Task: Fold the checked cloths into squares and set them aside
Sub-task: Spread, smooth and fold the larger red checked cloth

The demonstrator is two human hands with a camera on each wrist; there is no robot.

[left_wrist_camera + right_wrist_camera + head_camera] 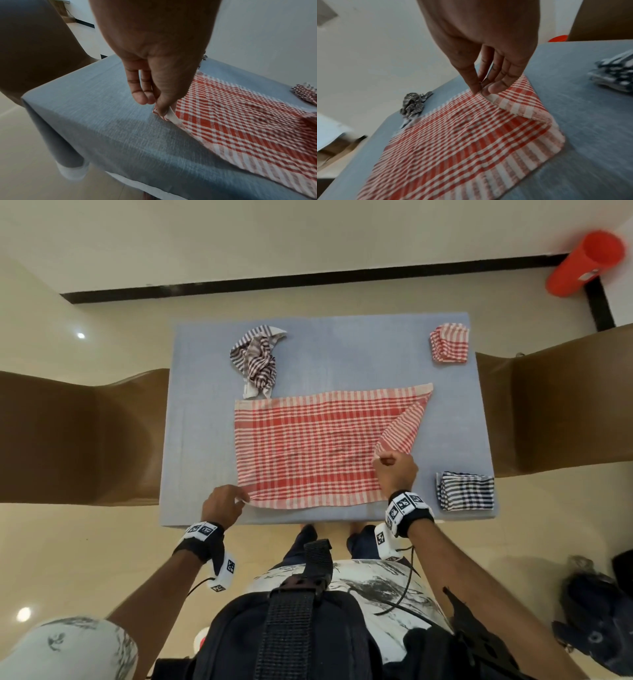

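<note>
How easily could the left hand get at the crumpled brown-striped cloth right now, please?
Probably not at once: the left hand is pinching the near left corner of the red checked cloth. The crumpled cloth lies uncovered beyond its far edge, so the path looks free after letting go.

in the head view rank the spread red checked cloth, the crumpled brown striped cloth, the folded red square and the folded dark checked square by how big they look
1. spread red checked cloth
2. crumpled brown striped cloth
3. folded dark checked square, slightly nearer the camera
4. folded red square

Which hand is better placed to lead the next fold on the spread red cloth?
Probably right. The right hand already pinches a lifted corner of the red cloth; the left hand pinches its near-left corner, still low on the table.
</note>
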